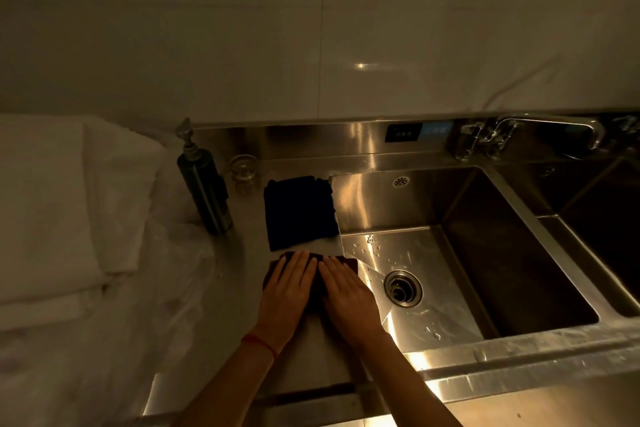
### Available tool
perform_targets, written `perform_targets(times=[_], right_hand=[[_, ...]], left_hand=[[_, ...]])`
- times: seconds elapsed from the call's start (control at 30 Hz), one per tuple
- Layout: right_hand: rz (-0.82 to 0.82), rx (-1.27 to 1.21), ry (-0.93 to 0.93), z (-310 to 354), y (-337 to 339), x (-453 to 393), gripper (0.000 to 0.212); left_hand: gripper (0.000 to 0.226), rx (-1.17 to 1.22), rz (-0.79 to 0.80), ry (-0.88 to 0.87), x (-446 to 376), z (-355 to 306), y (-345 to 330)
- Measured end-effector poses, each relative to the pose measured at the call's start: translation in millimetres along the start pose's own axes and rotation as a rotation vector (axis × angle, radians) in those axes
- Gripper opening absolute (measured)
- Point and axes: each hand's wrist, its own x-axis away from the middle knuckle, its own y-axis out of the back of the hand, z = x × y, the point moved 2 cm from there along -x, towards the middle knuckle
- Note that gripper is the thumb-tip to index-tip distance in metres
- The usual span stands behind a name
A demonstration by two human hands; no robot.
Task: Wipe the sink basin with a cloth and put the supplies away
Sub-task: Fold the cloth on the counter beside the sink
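Both hands, left hand (289, 282) and right hand (344, 291), press flat and open on a dark red cloth (348, 262) beside the sink basin (412, 253), apparently folding it before storing.

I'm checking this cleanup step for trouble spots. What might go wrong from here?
Both hands, left and right, press flat on the dark red cloth, which lies near the sink basin edge; it may slide in and soak up the droplets there. Reaching back could knock the small glass beside the soap dispenser.
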Motion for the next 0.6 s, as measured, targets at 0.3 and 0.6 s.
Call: perform_targets(times=[0.3,0.6], right_hand=[[-0.119,0.017,-0.014,9,38,5,0.051],[-0.151,0.083,-0.107,17,72,20,0.055]], left_hand=[[0.063,0.072,-0.084,-0.021,4,-12,29],[0.061,0.199,-0.163,-0.097,8,-31,50]])
